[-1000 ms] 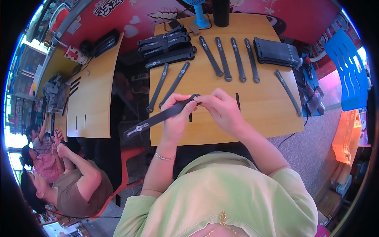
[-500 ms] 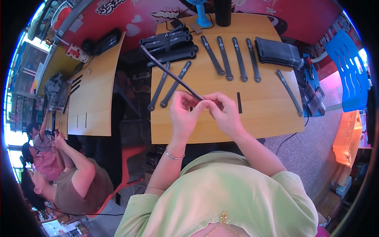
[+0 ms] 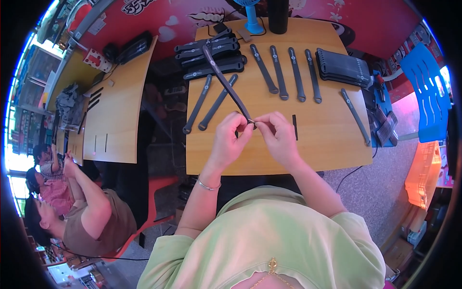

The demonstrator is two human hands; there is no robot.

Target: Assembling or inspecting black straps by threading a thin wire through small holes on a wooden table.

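Observation:
A long dark grey strap (image 3: 224,83) with a rounded end slants up and away from my hands over the table. My left hand (image 3: 230,140) is closed round its near end, thumb and fingers pinching it. My right hand (image 3: 280,142) meets it there, its thumb and fingertips pinched at the strap's tip. The fingers hide the detail of that tip. Beside my right hand lies a short black strip (image 3: 295,127). Two similar straps, a left one (image 3: 198,103) and another (image 3: 217,103), lie flat beyond my left hand.
Several straps (image 3: 296,72) lie in a row across the wooden table (image 3: 269,159), and a lone strap (image 3: 355,115) rests near its right edge. A strap pile (image 3: 211,58) and a flat stack (image 3: 342,66) stand farther back. A blue fan (image 3: 251,19) and black cylinder (image 3: 278,17) stand behind.
The strap's far end has swung rightward and the strap stands steeper. My right hand's fingertips have drawn slightly apart from my left, staying at the strap's near tip. The view has shifted slightly.

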